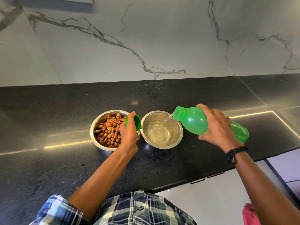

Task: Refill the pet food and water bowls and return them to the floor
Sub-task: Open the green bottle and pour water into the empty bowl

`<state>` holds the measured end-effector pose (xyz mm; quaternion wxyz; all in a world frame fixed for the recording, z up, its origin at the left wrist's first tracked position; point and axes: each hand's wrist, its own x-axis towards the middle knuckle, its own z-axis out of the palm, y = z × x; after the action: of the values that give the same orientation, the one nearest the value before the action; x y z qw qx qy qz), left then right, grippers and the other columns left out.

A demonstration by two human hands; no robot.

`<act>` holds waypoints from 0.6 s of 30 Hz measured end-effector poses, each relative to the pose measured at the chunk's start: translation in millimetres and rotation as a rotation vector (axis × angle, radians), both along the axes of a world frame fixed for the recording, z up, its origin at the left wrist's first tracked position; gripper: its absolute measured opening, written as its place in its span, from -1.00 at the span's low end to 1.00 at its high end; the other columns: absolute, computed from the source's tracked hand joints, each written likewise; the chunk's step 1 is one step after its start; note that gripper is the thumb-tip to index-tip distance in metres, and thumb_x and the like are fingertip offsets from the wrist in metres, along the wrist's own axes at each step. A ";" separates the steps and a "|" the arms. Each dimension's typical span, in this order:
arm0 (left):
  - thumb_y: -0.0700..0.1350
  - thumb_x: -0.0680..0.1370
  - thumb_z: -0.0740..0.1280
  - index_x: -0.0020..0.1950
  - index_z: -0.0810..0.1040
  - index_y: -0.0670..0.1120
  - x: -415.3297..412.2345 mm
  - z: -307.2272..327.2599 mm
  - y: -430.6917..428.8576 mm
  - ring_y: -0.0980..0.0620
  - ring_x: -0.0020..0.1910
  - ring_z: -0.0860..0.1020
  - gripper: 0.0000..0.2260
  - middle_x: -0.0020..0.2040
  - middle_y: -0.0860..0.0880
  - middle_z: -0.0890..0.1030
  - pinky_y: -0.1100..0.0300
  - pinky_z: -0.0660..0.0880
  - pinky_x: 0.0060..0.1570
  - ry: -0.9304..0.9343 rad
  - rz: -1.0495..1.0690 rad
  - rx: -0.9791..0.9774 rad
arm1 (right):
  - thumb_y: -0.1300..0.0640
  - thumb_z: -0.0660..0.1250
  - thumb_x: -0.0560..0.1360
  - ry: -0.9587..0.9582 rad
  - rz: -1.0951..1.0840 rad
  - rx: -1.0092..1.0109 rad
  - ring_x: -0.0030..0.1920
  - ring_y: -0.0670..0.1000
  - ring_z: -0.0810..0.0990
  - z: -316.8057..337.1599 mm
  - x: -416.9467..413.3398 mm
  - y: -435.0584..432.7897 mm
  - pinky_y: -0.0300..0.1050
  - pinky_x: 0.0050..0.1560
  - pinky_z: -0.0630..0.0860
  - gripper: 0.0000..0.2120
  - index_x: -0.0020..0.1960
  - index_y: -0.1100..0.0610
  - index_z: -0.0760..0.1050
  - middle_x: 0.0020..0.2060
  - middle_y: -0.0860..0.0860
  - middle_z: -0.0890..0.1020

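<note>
The water bowl (162, 129) sat on the black counter (48, 159), touching the food bowl (100, 127) full of brown bits (108, 132). The right hand (217, 127) held a green bottle (194, 122) tipped over, and water (164, 123) ran into the bowl. The left hand (129, 133) held the green cap (137, 124) between the bowls.

A bright green bottle (209, 125) and green cap (133, 122) sit mid-frame above a speckled black counter (48, 159). Silver bowls hold brown kibble (109, 132). White grey-veined marble wall (146, 38) fills the top; blue plaid shirt (129, 210) at the bottom.
</note>
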<state>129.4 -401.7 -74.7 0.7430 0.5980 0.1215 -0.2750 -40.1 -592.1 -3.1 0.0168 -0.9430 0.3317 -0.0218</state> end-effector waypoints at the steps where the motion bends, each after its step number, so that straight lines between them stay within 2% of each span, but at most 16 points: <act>1: 0.13 0.53 0.31 -0.08 0.49 0.01 0.1 0.0 0.3 0.06 -0.28 0.45 -0.80 -0.18 -0.04 0.53 0.20 0.38 -0.37 0.001 0.000 0.001 | 0.11 0.67 0.13 0.004 -0.001 -0.001 0.20 0.20 0.50 0.1 0.5 0.1 0.36 0.24 0.41 0.11 0.47 -0.14 0.07 0.17 0.11 0.48; 4: 0.15 0.52 0.30 -0.05 0.48 0.00 0.9 -0.5 1.0 0.09 -0.36 0.41 -0.77 -0.20 -0.05 0.50 0.24 0.33 -0.46 -0.001 -0.008 0.004 | 0.10 0.67 0.12 0.007 -0.003 -0.007 0.20 0.19 0.49 -0.1 1.0 0.3 0.36 0.24 0.41 0.12 0.48 -0.14 0.08 0.17 0.10 0.47; 8: 0.17 0.51 0.31 -0.04 0.47 0.03 2.0 -2.0 1.1 0.07 -0.28 0.45 -0.77 -0.12 -0.06 0.53 0.22 0.36 -0.41 0.011 0.002 0.007 | 0.09 0.67 0.12 0.022 -0.003 -0.015 0.21 0.18 0.49 -0.2 2.0 0.3 0.34 0.25 0.41 0.13 0.50 -0.13 0.08 0.17 0.09 0.47; 18: 0.19 0.50 0.33 -0.04 0.43 0.07 4.6 -2.9 -0.6 0.07 -0.20 0.51 -0.78 -0.06 -0.04 0.54 0.20 0.43 -0.36 0.034 0.015 0.005 | 0.09 0.67 0.14 0.041 -0.009 -0.022 0.24 0.18 0.47 1.2 3.0 -1.1 0.35 0.30 0.36 0.13 0.52 -0.13 0.07 0.19 0.10 0.45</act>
<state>134.0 -402.3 -77.6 0.7413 0.5941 0.1392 -0.2795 -37.1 -593.3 -1.9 -0.0004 -0.9418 0.3362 -0.0060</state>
